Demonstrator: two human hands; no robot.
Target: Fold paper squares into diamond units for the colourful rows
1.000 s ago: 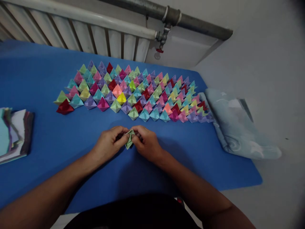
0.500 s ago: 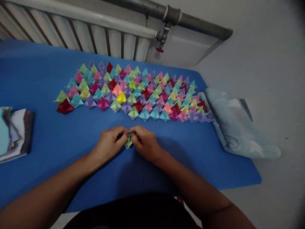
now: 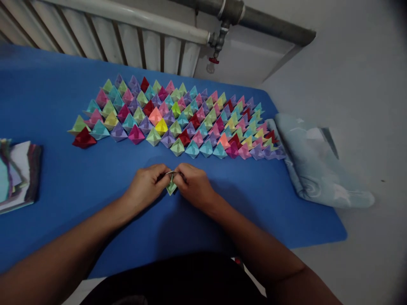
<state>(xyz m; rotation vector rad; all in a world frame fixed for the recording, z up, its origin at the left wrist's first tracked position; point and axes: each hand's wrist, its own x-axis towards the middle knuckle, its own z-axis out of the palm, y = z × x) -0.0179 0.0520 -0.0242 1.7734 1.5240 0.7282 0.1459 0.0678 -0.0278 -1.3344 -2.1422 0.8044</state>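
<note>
Between my two hands is a small light green paper boat (image 3: pixel 171 187), its lower point facing me and its upper edge partly covered by my fingers. My left hand (image 3: pixel 149 183) pinches its left side between thumb and fingers. On the other side, my right hand (image 3: pixel 194 184) grips it the same way, thumb in front. Both hands are just above the blue table. Beyond them, folded paper boats (image 3: pixel 175 129) in many colours stand in close rows. A dark red boat (image 3: pixel 84 138) sits at the near left end of the rows.
A stack of paper sheets (image 3: pixel 23 169) lies at the left on the blue table (image 3: pixel 79 178). A folded pale blue cloth (image 3: pixel 318 169) covers the table's right end. Behind the table are a white radiator (image 3: pixel 127 42) and a pipe with a red-handled valve (image 3: pixel 214 60).
The camera view has shifted slightly. My thumbs have moved a little apart, and more of the light green boat's front shows between them. Both hands keep their hold.
</note>
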